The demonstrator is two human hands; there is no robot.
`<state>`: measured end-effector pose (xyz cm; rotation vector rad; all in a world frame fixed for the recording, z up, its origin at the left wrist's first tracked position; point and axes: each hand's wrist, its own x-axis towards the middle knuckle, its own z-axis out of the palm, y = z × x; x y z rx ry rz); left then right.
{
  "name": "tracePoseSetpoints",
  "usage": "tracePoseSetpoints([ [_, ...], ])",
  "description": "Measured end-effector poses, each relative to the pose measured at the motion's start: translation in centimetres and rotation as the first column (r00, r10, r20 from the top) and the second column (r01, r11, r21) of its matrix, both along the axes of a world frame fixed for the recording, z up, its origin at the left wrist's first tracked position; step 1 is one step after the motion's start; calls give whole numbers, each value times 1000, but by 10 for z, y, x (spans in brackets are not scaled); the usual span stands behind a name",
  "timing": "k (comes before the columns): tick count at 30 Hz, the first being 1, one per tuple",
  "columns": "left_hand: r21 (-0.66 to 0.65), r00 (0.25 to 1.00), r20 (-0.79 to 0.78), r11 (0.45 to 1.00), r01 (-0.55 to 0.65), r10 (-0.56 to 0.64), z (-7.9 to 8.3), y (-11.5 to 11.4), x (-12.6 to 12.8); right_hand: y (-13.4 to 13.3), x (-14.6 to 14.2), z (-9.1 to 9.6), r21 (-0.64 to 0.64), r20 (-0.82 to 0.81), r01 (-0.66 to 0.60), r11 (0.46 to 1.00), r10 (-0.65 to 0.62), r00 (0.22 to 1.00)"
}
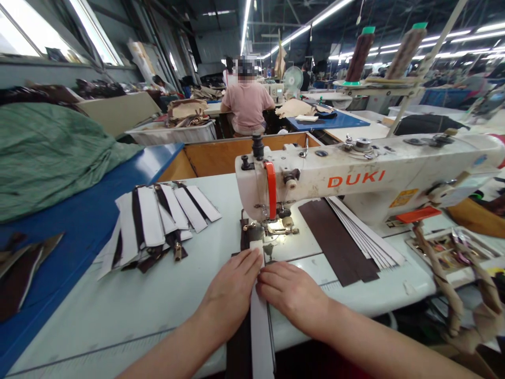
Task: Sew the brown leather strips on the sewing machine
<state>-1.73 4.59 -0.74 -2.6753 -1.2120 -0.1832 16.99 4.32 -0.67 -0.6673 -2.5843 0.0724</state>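
Observation:
My left hand (232, 289) lies palm down on a long narrow strip (261, 331), white on one side and dark brown on the other, with its fingertips pressing the strip's left edge. My right hand (290, 292) rests flat on the strip's right edge, fingers together and pointing at the left hand. The strip runs from the table's front edge up under the presser foot (276, 227) of a white DUKI sewing machine (355, 176), which is lit by a small lamp.
A fanned pile of white and brown strips (158, 221) lies to the left. A stack of brown strips (347, 239) sits right of the needle. Green cloth (47, 152) covers a blue bench at far left. A parts tray (450, 250) is at right. A person in pink sits ahead.

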Motion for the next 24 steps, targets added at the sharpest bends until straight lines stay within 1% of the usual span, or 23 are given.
tracePoseSetpoints([
  [2,-1,1000,-11,1000,4,-4,1,-2,2,2,0,0,24,24,-16,1000,16,1000],
  [6,76,996,-67,995,69,-64,3,-5,7,5,-2,1,38,92,-40,998,37,995],
  [9,111,995,-78,992,68,-60,3,-5,9,7,-1,3,43,111,-62,997,57,992],
  [13,136,995,-74,988,76,-66,1,6,13,17,4,5,35,120,-54,998,49,992],
  [19,136,997,10,988,74,-76,-3,29,19,35,11,4,15,111,-13,1000,12,994],
  [24,178,996,34,981,77,-84,-1,34,21,40,13,0,-18,61,-13,1000,14,998],
])
